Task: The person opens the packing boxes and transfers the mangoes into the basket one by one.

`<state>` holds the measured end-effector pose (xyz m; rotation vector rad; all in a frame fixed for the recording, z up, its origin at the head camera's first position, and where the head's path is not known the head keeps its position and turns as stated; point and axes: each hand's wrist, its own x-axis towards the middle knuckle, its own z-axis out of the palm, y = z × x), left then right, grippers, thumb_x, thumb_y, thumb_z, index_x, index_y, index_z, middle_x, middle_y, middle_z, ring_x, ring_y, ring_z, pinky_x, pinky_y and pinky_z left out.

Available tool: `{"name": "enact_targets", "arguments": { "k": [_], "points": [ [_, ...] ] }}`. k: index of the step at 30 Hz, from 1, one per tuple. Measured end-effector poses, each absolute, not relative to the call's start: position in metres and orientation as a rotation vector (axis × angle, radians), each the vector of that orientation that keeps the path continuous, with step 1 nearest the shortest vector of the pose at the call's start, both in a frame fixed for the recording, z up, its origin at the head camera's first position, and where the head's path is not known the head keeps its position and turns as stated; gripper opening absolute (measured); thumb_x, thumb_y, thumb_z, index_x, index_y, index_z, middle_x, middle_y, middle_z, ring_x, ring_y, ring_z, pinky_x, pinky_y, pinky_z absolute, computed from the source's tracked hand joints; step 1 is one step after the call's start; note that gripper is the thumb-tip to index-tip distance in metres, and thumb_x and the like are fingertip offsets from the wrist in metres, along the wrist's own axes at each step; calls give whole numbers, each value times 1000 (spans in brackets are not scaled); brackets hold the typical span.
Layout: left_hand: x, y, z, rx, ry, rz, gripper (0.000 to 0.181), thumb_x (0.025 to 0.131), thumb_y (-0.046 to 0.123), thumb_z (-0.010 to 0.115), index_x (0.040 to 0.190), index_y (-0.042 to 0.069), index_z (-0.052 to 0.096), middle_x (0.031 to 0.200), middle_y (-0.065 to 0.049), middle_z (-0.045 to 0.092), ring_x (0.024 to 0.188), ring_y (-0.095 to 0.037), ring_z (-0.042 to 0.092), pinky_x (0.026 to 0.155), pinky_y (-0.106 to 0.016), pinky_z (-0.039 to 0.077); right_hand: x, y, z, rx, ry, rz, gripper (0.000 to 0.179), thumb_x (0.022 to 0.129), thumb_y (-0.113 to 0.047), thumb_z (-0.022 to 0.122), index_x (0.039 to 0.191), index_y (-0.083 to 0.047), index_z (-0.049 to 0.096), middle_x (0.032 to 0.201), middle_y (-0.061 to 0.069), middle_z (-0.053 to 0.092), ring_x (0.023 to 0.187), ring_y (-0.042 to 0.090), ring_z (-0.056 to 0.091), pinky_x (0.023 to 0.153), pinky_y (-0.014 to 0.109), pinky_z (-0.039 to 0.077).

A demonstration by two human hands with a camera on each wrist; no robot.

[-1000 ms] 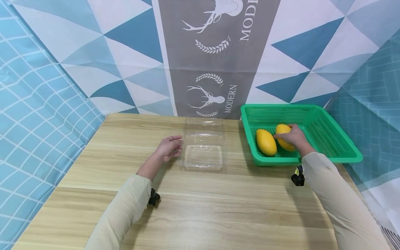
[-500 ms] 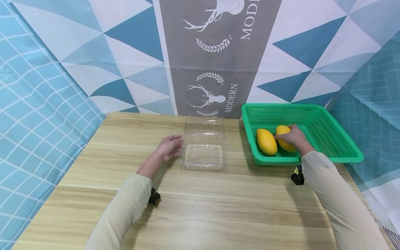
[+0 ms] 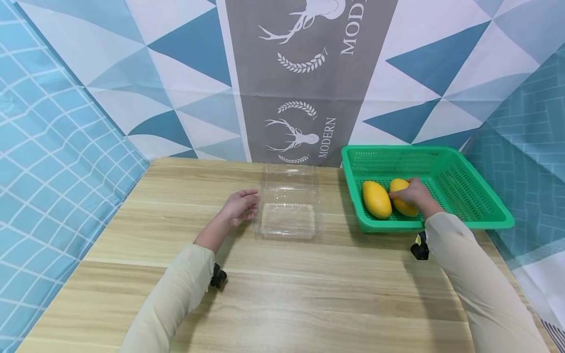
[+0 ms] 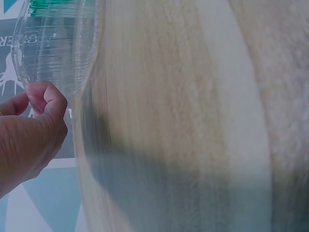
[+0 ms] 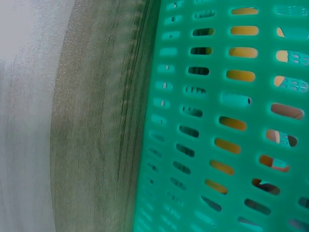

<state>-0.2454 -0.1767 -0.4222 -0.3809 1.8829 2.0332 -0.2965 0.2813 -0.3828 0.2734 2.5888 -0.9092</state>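
An open, clear plastic clamshell box (image 3: pixel 289 220) lies on the wooden table, its lid folded back toward the wall. My left hand (image 3: pixel 241 208) is at the box's left side; the left wrist view shows the thumb and a curled finger pinching the rim of the clear box (image 4: pixel 58 53). Inside the green basket (image 3: pixel 478 226), my right hand (image 3: pixel 417 195) grips a yellow mango (image 3: pixel 398 185), partly covering it. A second mango (image 3: pixel 376 200) lies just left of it. Through the slots in the right wrist view, only bits of yellow fruit show, and the right hand is mostly hidden by the basket wall (image 5: pixel 193 135).
The basket stands at the table's back right, close to the patterned wall cloth (image 3: pixel 415 73). A blue checked cloth (image 3: pixel 53 147) hangs along the left side. Bare wooden tabletop (image 3: pixel 309 294) stretches in front of the box and basket.
The mango in my right hand has shifted very slightly toward the basket's near side, the hand with it. My left hand and the box stay in place.
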Motion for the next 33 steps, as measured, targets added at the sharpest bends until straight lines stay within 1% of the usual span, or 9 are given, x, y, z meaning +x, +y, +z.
{"name": "enact_targets", "arguments": {
  "k": [5, 14, 25, 33],
  "points": [
    [-246, -176, -423, -376, 1880, 2032, 48, 95, 11, 50, 140, 4, 35, 106, -5, 47, 76, -8, 50, 62, -16, 48, -298, 282, -384, 268, 2584, -893, 92, 89, -36, 56, 144, 9, -3, 131, 39, 26, 109, 45, 39, 84, 52, 46],
    [-245, -177, -422, -380, 1870, 2039, 49, 96, 11, 50, 141, 3, 34, 102, -2, 47, 75, -7, 50, 62, -16, 48, -299, 282, -384, 267, 2591, -873, 91, 89, -35, 56, 144, 10, -1, 131, 39, 27, 110, 46, 39, 87, 53, 45],
    [-245, -177, -422, -394, 1870, 2044, 47, 96, 11, 49, 140, 4, 36, 104, -5, 47, 73, -7, 50, 61, -16, 49, -298, 282, -385, 254, 2565, -882, 93, 88, -36, 55, 144, 10, -4, 132, 39, 25, 110, 46, 38, 87, 54, 44],
    [-246, -177, -423, -390, 1874, 2036, 47, 96, 12, 50, 140, 6, 36, 106, -6, 47, 74, -8, 50, 61, -17, 48, -297, 281, -382, 262, 2570, -875, 93, 89, -37, 54, 144, 11, -4, 133, 40, 23, 110, 46, 38, 87, 54, 44]
  ]
}}
